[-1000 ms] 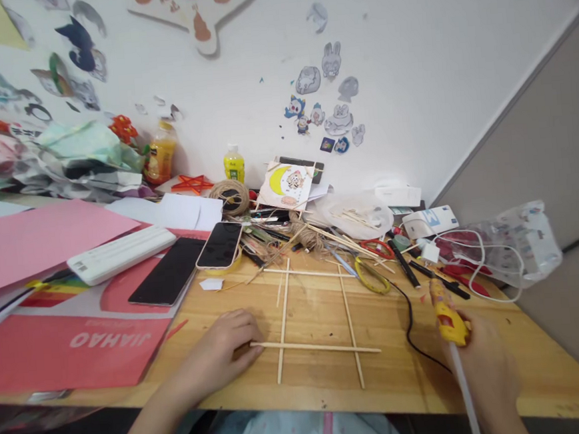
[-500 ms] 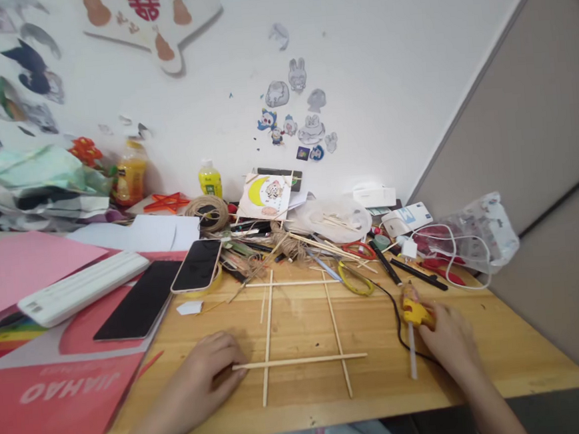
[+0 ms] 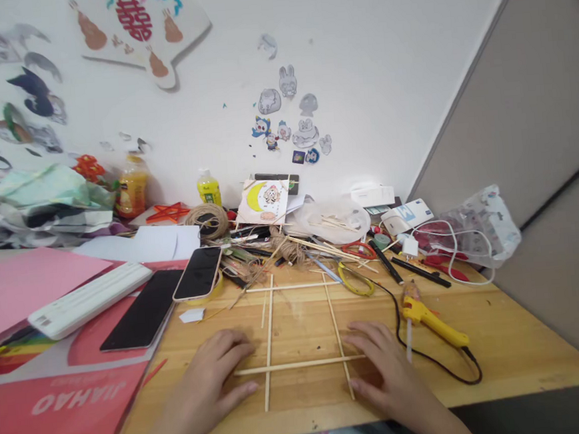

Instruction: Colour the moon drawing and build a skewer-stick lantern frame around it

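Observation:
A square frame of thin wooden sticks lies flat on the wooden table. My left hand rests at the left end of the near crosswise stick, fingers curled lightly against it. My right hand lies flat at that stick's right end, fingers spread over the crossing with the right upright stick. A yellow glue gun with a white glue stick and black cord lies on the table just right of my right hand, untouched.
Two phones and a white keyboard-like case lie on red and pink paper at left. Twine, scissors, pens, bottles, loose sticks and a plastic bag crowd the back of the table by the wall.
My right hand put the glue gun down on the table and moved left onto the right end of the near stick. My left hand stayed put.

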A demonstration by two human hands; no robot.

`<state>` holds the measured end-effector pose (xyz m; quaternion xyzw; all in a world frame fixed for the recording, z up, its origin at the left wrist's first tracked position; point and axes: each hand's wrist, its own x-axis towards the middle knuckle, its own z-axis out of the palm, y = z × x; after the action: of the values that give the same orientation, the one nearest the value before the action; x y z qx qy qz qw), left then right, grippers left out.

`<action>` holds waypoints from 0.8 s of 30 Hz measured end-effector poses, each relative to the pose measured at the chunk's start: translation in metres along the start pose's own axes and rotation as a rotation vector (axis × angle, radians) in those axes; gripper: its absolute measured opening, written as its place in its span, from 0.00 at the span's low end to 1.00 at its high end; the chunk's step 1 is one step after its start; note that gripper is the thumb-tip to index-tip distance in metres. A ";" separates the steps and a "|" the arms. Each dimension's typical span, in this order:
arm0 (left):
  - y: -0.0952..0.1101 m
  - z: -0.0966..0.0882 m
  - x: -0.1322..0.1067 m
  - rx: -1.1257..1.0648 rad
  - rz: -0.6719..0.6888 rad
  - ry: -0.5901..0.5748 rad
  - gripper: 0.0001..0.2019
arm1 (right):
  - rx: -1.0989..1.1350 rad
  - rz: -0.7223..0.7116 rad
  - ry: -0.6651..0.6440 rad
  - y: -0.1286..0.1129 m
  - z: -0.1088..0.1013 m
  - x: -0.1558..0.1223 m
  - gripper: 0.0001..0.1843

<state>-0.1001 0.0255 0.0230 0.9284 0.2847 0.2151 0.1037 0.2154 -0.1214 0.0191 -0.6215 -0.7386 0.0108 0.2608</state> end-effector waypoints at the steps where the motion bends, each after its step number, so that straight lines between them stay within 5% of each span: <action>1: 0.000 0.001 0.000 0.005 0.008 -0.003 0.20 | 0.013 -0.004 -0.041 -0.002 0.001 0.001 0.26; 10: 0.011 0.005 0.012 -0.053 0.040 -0.141 0.37 | 0.047 0.007 -0.213 0.000 -0.001 0.008 0.39; 24: 0.008 0.009 0.016 -0.078 0.098 -0.173 0.34 | 0.054 0.045 -0.260 -0.002 -0.002 0.007 0.35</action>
<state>-0.0796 0.0273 0.0230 0.9516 0.2202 0.1499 0.1533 0.2135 -0.1159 0.0240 -0.6241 -0.7515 0.1172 0.1793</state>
